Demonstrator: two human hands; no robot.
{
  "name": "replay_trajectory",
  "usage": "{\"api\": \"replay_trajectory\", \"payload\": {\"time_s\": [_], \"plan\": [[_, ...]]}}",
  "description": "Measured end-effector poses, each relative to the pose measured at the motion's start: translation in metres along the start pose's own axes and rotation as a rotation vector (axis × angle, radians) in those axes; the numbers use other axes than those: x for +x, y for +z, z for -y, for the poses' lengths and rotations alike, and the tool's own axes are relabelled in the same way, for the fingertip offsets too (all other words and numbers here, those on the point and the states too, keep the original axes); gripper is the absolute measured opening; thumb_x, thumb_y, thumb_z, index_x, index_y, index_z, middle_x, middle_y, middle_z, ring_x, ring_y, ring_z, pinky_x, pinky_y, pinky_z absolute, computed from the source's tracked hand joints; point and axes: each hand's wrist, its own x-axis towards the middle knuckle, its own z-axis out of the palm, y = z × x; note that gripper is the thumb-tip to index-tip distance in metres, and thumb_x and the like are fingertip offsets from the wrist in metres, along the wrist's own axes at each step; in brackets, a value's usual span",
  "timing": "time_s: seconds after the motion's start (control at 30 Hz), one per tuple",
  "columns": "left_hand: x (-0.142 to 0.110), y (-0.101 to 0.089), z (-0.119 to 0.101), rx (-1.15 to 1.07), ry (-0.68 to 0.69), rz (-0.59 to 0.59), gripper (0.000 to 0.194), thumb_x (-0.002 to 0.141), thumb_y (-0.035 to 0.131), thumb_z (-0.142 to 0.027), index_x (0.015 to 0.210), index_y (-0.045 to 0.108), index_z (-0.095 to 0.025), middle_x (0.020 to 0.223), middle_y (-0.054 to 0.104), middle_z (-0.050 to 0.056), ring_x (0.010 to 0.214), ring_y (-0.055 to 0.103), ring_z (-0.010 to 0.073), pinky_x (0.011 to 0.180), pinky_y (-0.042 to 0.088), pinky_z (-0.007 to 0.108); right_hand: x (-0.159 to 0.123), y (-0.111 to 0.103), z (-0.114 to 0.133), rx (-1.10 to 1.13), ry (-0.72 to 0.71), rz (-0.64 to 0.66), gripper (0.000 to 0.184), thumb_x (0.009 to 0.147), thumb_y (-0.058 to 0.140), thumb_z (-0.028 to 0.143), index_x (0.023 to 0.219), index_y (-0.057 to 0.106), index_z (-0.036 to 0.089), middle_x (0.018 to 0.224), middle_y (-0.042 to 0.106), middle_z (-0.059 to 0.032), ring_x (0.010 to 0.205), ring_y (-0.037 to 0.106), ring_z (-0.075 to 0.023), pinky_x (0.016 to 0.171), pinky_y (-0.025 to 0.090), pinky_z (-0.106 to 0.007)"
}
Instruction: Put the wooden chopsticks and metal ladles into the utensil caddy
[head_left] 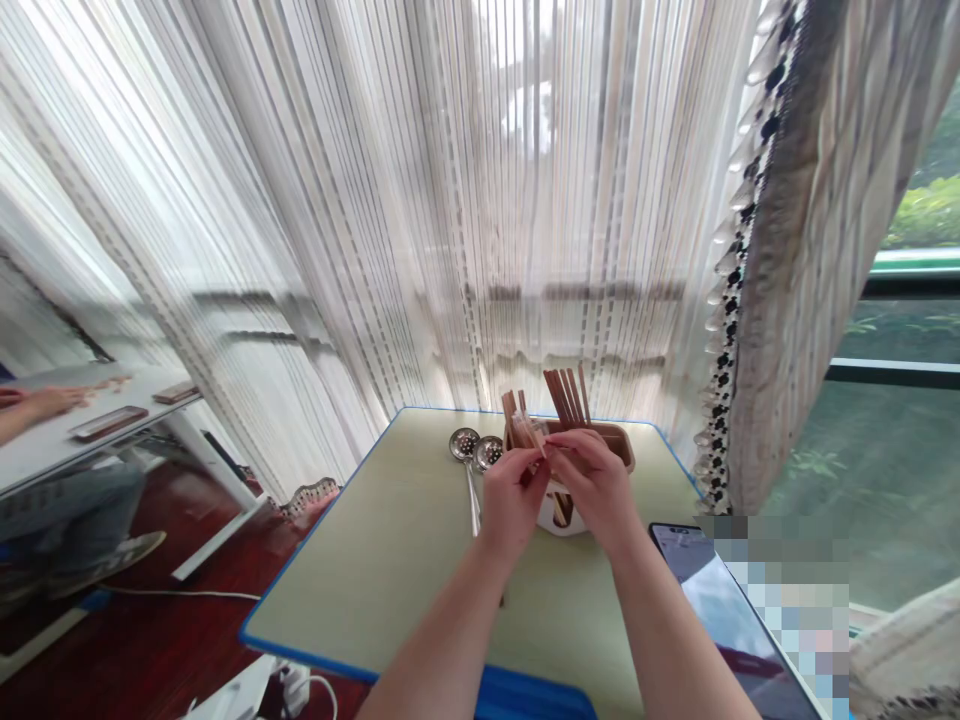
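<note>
My left hand [512, 495] and my right hand [594, 482] meet over a white utensil holder with a brown rim [619, 442] at the back of a small green table [390, 560]. Both hands pinch a bundle of brown wooden chopsticks [525, 425], fingers closed round it. More chopsticks [568, 395] stand upright in the holder behind my right hand. Two metal slotted spoons [470, 455] lie on the table just left of the holder, handles pointing toward me.
A dark phone [712, 610] lies at the table's right edge. Sheer striped curtains [450, 200] hang behind the table, with a heavier drape [810, 250] at the right. At far left another person's arm [34, 408] rests on a white table. White cables [300, 690] lie on the red floor.
</note>
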Motion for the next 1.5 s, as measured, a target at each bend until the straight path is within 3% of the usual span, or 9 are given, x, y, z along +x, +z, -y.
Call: {"api": "replay_trajectory", "payload": {"time_s": [0.2, 0.4, 0.53, 0.67, 0.8, 0.97, 1.17, 1.5], "plan": [[-0.007, -0.001, 0.005, 0.08, 0.095, 0.043, 0.018, 0.081, 0.051, -0.021, 0.089, 0.066, -0.016, 0.083, 0.067, 0.008, 0.072, 0.06, 0.0146, 0.068, 0.049, 0.028, 0.0, 0.002, 0.0, -0.008, -0.06, -0.046, 0.011, 0.077, 0.059, 0.026, 0.085, 0.066, 0.024, 0.086, 0.066, -0.0041, 0.086, 0.059, -0.019, 0.079, 0.049, -0.036], [-0.007, -0.001, 0.005, 0.076, 0.066, -0.046, 0.017, 0.08, 0.053, -0.023, 0.089, 0.066, -0.016, 0.082, 0.066, 0.006, 0.066, 0.058, 0.0121, 0.062, 0.048, 0.024, -0.001, 0.003, 0.001, -0.046, -0.053, -0.044, 0.01, 0.077, 0.059, 0.027, 0.083, 0.066, 0.024, 0.083, 0.066, -0.0039, 0.084, 0.058, -0.0193, 0.077, 0.049, -0.036], [-0.004, 0.001, 0.007, 0.058, 0.047, -0.013, 0.014, 0.08, 0.052, -0.022, 0.083, 0.065, -0.015, 0.077, 0.065, 0.005, 0.062, 0.056, 0.0112, 0.057, 0.046, 0.023, 0.0, 0.003, 0.004, -0.065, -0.054, -0.046, 0.014, 0.077, 0.06, 0.026, 0.089, 0.065, 0.024, 0.089, 0.066, -0.0042, 0.087, 0.058, -0.0193, 0.079, 0.048, -0.036], [-0.004, 0.0, 0.006, 0.084, 0.042, -0.015, 0.013, 0.079, 0.053, -0.021, 0.081, 0.065, -0.016, 0.075, 0.065, 0.005, 0.059, 0.054, 0.0105, 0.057, 0.046, 0.022, 0.0, 0.004, 0.006, -0.05, -0.062, -0.047, 0.009, 0.077, 0.059, 0.027, 0.082, 0.066, 0.024, 0.086, 0.066, -0.0039, 0.085, 0.058, -0.0192, 0.077, 0.049, -0.036], [-0.006, -0.002, 0.005, 0.114, 0.008, -0.094, 0.012, 0.077, 0.055, -0.023, 0.081, 0.064, -0.016, 0.074, 0.063, 0.003, 0.055, 0.051, 0.0092, 0.057, 0.046, 0.023, -0.001, 0.004, 0.004, -0.062, -0.049, -0.058, 0.012, 0.078, 0.058, 0.028, 0.084, 0.067, 0.024, 0.086, 0.067, -0.0044, 0.084, 0.06, -0.0193, 0.076, 0.05, -0.036], [-0.005, -0.004, 0.014, 0.045, -0.146, -0.254, 0.02, 0.079, 0.052, -0.024, 0.095, 0.061, -0.016, 0.085, 0.063, 0.005, 0.064, 0.056, 0.0111, 0.06, 0.048, 0.023, 0.004, 0.008, 0.003, -0.167, -0.069, -0.094, 0.015, 0.079, 0.056, 0.027, 0.087, 0.068, 0.025, 0.086, 0.068, -0.0044, 0.082, 0.061, -0.0193, 0.075, 0.05, -0.035], [0.0, -0.007, 0.022, -0.079, -0.217, -0.168, 0.023, 0.08, 0.051, -0.024, 0.097, 0.063, -0.017, 0.09, 0.065, 0.006, 0.074, 0.06, 0.0132, 0.065, 0.05, 0.024, 0.009, 0.014, 0.005, -0.217, -0.13, -0.051, 0.017, 0.08, 0.055, 0.027, 0.089, 0.069, 0.025, 0.089, 0.069, -0.0039, 0.085, 0.06, -0.0197, 0.079, 0.049, -0.037], [0.0, -0.01, 0.016, -0.099, -0.2, -0.085, 0.021, 0.08, 0.051, -0.026, 0.091, 0.067, -0.017, 0.085, 0.067, 0.005, 0.071, 0.059, 0.0127, 0.063, 0.049, 0.024, 0.004, 0.006, 0.004, -0.164, -0.002, -0.02, 0.023, 0.077, 0.059, 0.033, 0.095, 0.066, 0.022, 0.09, 0.067, -0.0054, 0.085, 0.06, -0.0197, 0.076, 0.049, -0.035]]}}
